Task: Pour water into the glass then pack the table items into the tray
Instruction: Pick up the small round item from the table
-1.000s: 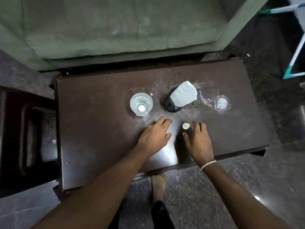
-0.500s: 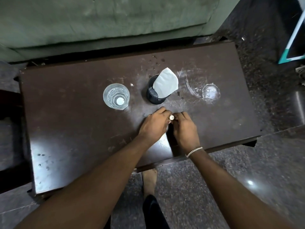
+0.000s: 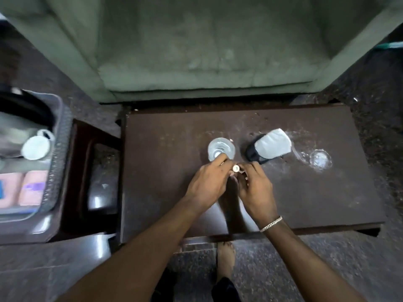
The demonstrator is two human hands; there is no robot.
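Tray at the far left edge, about 9 o'clock from the counter's centre, sitting on a low dark stand. Its grey mesh wall shows; inside lie a white round lid or cup and pinkish packets, all blurred.

Counter: dark brown, scuffed, standing just in front of a green sofa at 12 o'clock.

Glass of clear material, upright on the counter slightly left of centre, seen from above; water level hard to judge. Left hand's fingertips sit just at its near rim in the picture; whether they touch it I cannot tell.

Left hand: fingers curled, thumb and forefinger pinched toward a small white cap. Right hand: likewise curled, fingertips meeting the same cap from the other side. Both hands closed on it together, above the counter at roughly 6 o'clock from the glass. What lies beneath the cap is hidden by the hands. Silver bracelet on the right wrist.

Dark holder at 3 o'clock from the glass, near it, apart, with a white napkin sticking out, tilted to the right.

Wet ring further right, at 3 o'clock from the holder, with white smears round it.

Bare foot on the speckled floor below the counter's near edge.
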